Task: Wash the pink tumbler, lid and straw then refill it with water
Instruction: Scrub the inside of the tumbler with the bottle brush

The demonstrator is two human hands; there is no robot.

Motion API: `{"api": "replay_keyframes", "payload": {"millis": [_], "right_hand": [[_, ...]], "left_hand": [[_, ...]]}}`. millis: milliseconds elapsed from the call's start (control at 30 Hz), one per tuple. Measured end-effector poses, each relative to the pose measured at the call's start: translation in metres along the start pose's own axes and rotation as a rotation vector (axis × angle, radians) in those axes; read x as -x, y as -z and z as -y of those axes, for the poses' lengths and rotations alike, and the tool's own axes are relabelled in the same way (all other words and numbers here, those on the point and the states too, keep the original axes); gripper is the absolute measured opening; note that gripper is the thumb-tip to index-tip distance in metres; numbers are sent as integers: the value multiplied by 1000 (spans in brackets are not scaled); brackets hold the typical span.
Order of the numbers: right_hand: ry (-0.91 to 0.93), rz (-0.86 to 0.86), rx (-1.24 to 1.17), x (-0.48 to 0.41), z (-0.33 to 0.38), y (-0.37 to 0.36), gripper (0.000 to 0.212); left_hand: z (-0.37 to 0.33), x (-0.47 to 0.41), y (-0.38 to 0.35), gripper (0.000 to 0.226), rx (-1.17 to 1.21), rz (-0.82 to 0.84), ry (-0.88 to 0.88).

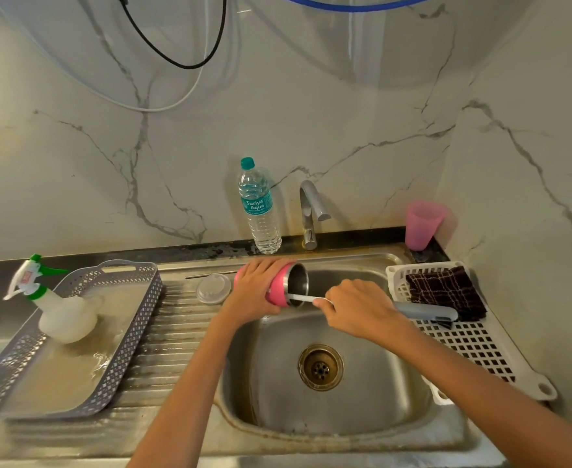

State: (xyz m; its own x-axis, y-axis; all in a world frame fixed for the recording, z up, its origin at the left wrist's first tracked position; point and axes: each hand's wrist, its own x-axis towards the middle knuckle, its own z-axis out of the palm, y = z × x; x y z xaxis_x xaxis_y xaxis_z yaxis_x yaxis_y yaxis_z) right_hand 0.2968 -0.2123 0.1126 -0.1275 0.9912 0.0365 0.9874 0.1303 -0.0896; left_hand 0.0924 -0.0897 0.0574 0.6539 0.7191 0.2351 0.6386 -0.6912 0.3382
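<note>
Your left hand (257,292) is wrapped over the pink tumbler (279,296), fingers curled round its body. It is held on its side above the sink (362,403) with the steel mouth pointing toward your right hand (359,309). That hand's fingertips pinch a thin white stick (304,298), whose far end reaches just inside the tumbler's rim. The clear lid (213,288) lies flat on the ribbed drainboard just left of your left fingers. A thin metal straw (210,274) lies just beyond the lid. Past your left knuckles stand a water bottle (260,211) and the tap (310,211). Right of your right fingers is a white rack (473,346), with a grey-handled brush (426,311) and a dark checked cloth (446,292) on it.
</note>
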Motion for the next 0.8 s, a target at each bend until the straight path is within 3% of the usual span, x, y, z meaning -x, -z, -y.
{"api": "replay_keyframes", "payload": {"millis": [100, 267, 433, 600, 800], "right_hand": [[-17, 53, -36, 6, -17, 7, 49], [31, 3, -22, -8, 3, 9, 50], [34, 69, -20, -1, -19, 21, 49], [52, 53, -64, -15, -2, 11, 50], [-21, 57, -65, -17, -23, 39, 54]], "left_hand": [[18, 7, 9, 96, 19, -30, 81], [-6, 2, -2, 93, 97, -16, -8], [21, 17, 2, 96, 101, -41, 66], [-4, 10, -6, 94, 90, -19, -8], [16, 17, 5, 94, 120, -40, 59]]}}
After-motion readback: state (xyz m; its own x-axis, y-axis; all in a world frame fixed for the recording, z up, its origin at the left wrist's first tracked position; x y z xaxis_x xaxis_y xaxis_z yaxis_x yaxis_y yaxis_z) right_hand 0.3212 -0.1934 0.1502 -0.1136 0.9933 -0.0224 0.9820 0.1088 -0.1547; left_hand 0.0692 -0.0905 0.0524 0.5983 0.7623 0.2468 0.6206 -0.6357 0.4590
